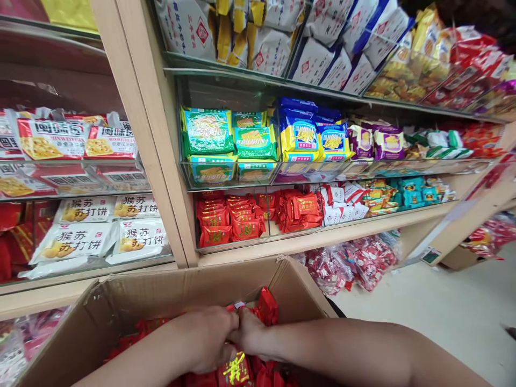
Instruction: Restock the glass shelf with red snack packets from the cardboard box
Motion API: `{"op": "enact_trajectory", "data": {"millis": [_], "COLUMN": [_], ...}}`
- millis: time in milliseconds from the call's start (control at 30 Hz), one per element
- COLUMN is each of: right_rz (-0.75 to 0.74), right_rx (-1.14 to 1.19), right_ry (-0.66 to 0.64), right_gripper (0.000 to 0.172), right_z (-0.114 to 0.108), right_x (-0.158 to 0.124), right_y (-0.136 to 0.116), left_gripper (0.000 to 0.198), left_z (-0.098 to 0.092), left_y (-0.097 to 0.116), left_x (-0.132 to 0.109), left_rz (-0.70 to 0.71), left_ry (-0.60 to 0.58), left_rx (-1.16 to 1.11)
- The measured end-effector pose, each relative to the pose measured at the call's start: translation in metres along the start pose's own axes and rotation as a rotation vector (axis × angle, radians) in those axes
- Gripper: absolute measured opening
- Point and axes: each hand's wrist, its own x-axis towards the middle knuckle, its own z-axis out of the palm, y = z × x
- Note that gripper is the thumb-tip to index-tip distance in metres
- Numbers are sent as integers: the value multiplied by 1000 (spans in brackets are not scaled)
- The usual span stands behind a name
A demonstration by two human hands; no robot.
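Observation:
My left hand [212, 338] and my right hand [250, 330] meet inside an open cardboard box [161, 285]. The fingers of both are curled in and pressed close together, partly covering one another. What lies between them is hidden. Small red snack packets [237, 370] with gold lettering fill the box around and under both hands. One red packet [268, 305] stands up just beyond my right hand. A small whitish patch [239, 305] shows above the fingers.
Ahead, a wooden shelf holds similar red packets [245, 220] behind glass dividers, with green biscuit packs [207, 131] above. White cracker packs [76, 239] fill the left shelf. Clear bags of red packets [368, 260] lie on the floor under the shelf at right.

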Motion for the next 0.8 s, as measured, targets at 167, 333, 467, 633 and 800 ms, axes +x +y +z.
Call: {"op": "enact_trajectory", "data": {"millis": [167, 333, 467, 633, 800], "right_rz": [19, -238, -429, -255, -370], "right_rx": [-11, 76, 448, 1032, 1075], "right_ry": [-18, 18, 81, 151, 230], "right_gripper": [9, 3, 15, 29, 28], "right_z": [-24, -85, -114, -111, -116], "right_x": [-3, -26, -43, -51, -49], "right_y": [-21, -34, -44, -49, -58], "left_gripper": [27, 43, 53, 53, 35], "left_z": [-14, -34, -35, -25, -29], "left_y": [-23, -30, -26, -12, 1], "left_x": [7, 5, 3, 14, 14], "left_rz": [-123, -213, -212, -90, -72], "left_ry": [200, 237, 123, 429, 552], "left_rx": [-113, -237, -772, -1293, -1270]}}
